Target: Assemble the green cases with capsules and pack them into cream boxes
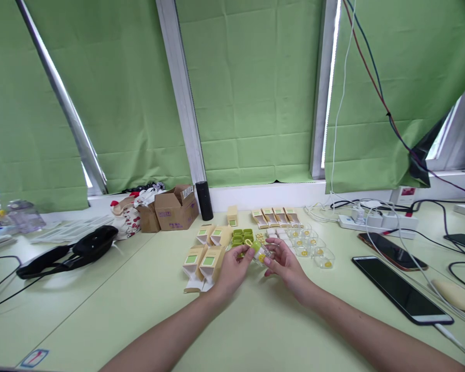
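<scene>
Between my two hands is a small clear container (261, 255) with a green top and a yellow mark, tilted over the table. My left hand (236, 266) pinches its green end, where a small yellow loop sticks up. The fingers of my right hand (282, 259) are on its clear end. Just behind it stand green square pieces (237, 236), small yellow pieces (260, 237) and white pieces (282, 235). Several clear cups (303, 251) with yellow marks lie to the right. Open cardboard boxes (194, 261) with green labels stand left of my left hand.
More small boxes (275, 217) stand in a row at the back. Two phones (403, 289), cables and a power strip (397, 223) lie on the right. At the left are a black pouch (95, 244), a brown carton (176, 209) and a black cylinder (204, 200).
</scene>
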Demonstrator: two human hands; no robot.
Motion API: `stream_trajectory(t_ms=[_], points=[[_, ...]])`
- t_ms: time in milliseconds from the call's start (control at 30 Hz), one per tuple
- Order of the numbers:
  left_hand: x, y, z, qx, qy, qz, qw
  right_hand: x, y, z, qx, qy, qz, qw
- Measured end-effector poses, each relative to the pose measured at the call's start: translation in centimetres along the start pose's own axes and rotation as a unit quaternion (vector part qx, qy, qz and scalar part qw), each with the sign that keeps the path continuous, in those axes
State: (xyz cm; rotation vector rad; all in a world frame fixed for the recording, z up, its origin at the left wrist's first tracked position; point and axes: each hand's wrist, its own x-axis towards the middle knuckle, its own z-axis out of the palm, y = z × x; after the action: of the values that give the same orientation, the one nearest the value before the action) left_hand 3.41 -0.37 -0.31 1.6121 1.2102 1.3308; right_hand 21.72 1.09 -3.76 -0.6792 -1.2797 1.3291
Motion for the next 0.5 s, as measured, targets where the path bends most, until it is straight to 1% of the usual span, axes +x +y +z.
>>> stream_trajectory(t_ms=[167, 500], points=[[-0.03, 0.04, -0.02, -0.015, -0.009, 0.004, 1.000, 0.03, 0.06, -0.01, 0.005, -0.008, -0.007, 1.000], [-0.16, 0.03, -0.01, -0.015, -0.006, 0.009, 1.000, -0.06, 0.23, -0.12, -0.007, -0.020, -0.006, 1.000]])
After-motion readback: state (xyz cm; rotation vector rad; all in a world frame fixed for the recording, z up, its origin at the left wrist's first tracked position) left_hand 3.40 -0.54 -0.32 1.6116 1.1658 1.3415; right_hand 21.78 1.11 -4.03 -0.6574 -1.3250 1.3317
